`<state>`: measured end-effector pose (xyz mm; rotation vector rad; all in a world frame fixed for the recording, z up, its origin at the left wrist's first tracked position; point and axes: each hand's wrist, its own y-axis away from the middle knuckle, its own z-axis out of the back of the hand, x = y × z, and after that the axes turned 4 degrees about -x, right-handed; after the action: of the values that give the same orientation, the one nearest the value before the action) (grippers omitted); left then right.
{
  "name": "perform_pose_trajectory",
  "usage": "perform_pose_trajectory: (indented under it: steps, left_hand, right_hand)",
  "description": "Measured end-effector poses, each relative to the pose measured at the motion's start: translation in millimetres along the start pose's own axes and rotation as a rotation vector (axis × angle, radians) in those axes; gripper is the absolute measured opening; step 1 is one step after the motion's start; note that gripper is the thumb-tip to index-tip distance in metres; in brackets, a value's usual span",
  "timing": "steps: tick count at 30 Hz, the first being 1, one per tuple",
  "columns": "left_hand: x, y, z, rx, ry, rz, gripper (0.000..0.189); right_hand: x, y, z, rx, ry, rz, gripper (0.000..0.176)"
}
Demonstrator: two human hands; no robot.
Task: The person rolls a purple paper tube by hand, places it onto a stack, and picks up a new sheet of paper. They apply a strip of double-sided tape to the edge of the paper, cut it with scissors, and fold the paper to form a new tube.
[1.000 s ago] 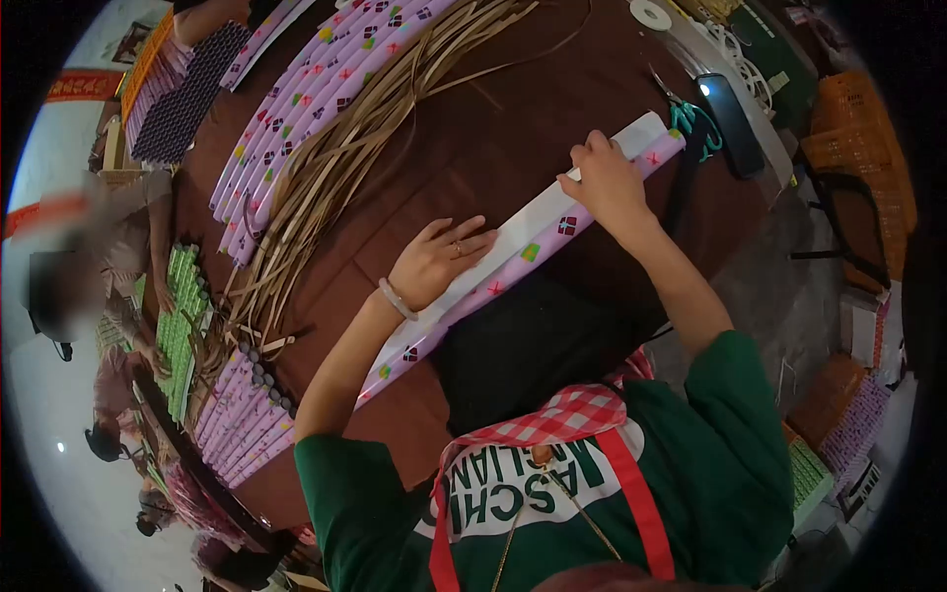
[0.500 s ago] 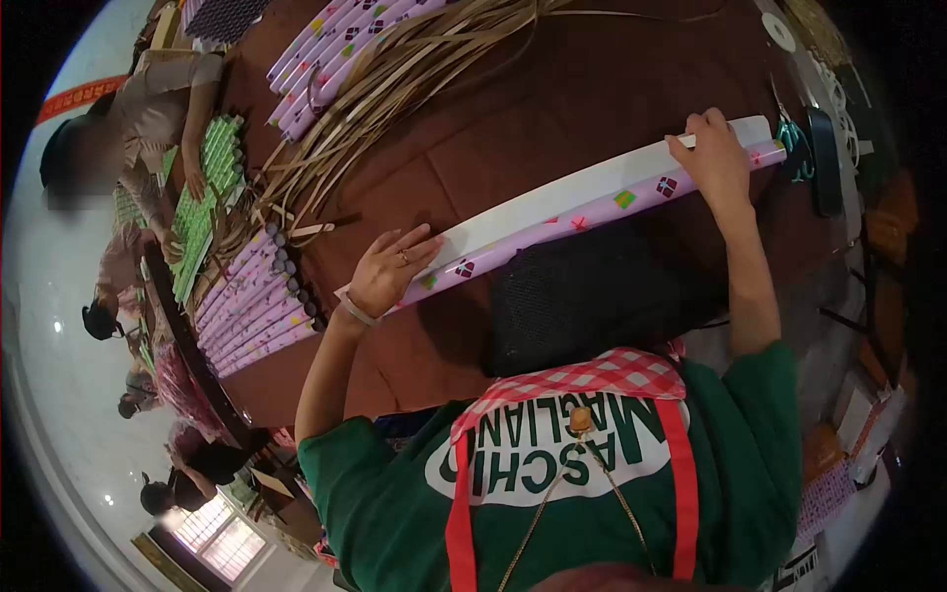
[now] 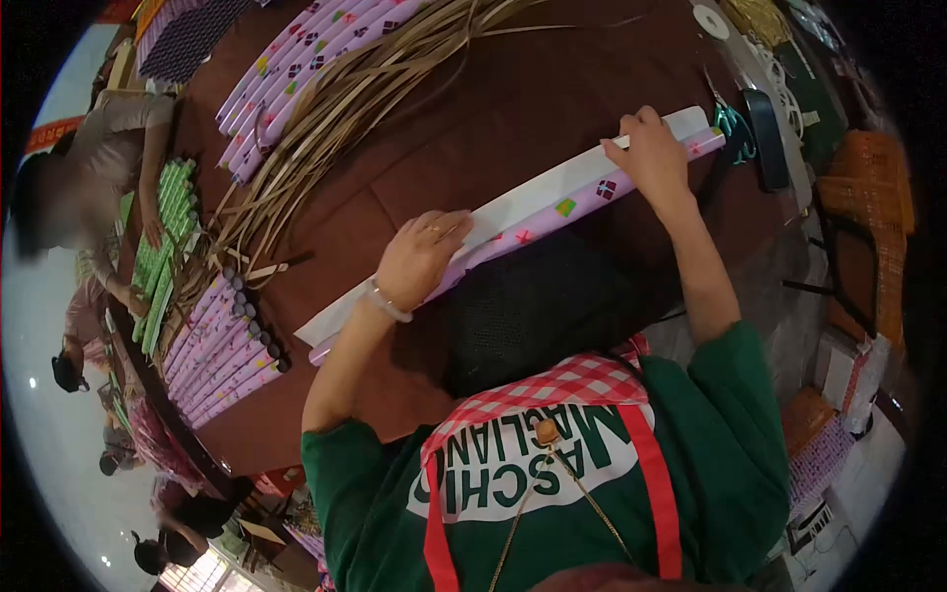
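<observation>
Here, a dark brown tabletop (image 3: 552,94) carries the work, with grey floor (image 3: 779,345) to its right and a pale floor at the far left, where several people are. One person (image 3: 123,163) has the hands at green rolls (image 3: 166,242). The paper roll (image 3: 582,204), lilac with small coloured prints, lies in front of the wearer, just beyond a black mesh thing (image 3: 513,311). Its long axis goes diagonally, from the near left to the far right, and its right end points toward the teal scissors (image 3: 732,128) and the dark phone (image 3: 766,140). A white flap (image 3: 543,184) runs along its far side. The left hand (image 3: 419,261) rests over the roll with fingers close together; the right hand (image 3: 653,163) bends its fingers over the flap near the right end. How firm is either grip, I cannot tell. Brown strips (image 3: 370,104) and more lilac rolls (image 3: 222,345) lie toward the left.
</observation>
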<state>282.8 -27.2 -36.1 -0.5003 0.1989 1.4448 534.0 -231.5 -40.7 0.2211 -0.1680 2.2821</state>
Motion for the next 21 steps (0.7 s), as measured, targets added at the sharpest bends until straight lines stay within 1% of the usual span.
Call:
perform_pose_trajectory:
  steps: [2, 4, 6, 8, 10, 11, 12, 13, 16, 19, 21]
  left_hand:
    - [-13.0, -53.8, -30.3, -0.052, 0.117, -0.095, 0.034]
    - [-26.6, -96.1, -52.9, -0.038, 0.084, -0.146, 0.033]
    - [-32.4, -124.2, -67.8, -0.083, 0.126, -0.186, 0.032]
    - [-32.5, -139.3, -76.1, 0.074, 0.065, -0.185, 0.029]
    - [-34.5, -142.6, -75.8, 0.072, 0.058, -0.178, 0.027]
    - [-36.6, -142.7, -72.4, 0.117, 0.057, -0.145, 0.028]
    - [-36.9, -140.5, -71.0, 0.166, 0.056, -0.106, 0.029]
    - [-34.0, -136.4, -74.0, 0.070, 0.076, -0.162, 0.031]
    - [-29.8, -133.8, -79.2, 0.104, 0.053, -0.162, 0.034]
    - [-29.7, -135.3, -76.8, 0.119, 0.094, -0.144, 0.037]
    - [-30.1, -136.7, -74.5, 0.105, 0.050, -0.183, 0.038]
  right_hand:
    - [-1.8, -1.5, -3.2, 0.002, 0.037, -0.004, 0.030]
    - [-0.5, -0.2, -4.0, -0.011, 0.007, 0.006, 0.029]
    - [1.4, 1.0, -3.4, -0.024, 0.015, -0.001, 0.029]
    - [0.3, 1.2, -4.4, -0.018, 0.035, 0.006, 0.031]
    - [-3.0, -0.5, -2.8, -0.014, 0.042, 0.022, 0.030]
    - [-4.7, 0.5, -2.8, 0.000, 0.033, 0.044, 0.030]
    - [-8.2, -0.4, 0.0, -0.005, 0.010, 0.066, 0.035]
    - [-12.3, -2.5, 6.2, 0.002, 0.007, 0.066, 0.035]
    - [-31.7, -15.3, 18.5, 0.172, -0.163, 0.143, 0.047]
    - [-59.8, -30.7, 24.0, 0.205, -0.321, 0.181, 0.050]
    - [-80.4, -40.2, 22.7, 0.200, -0.325, 0.159, 0.052]
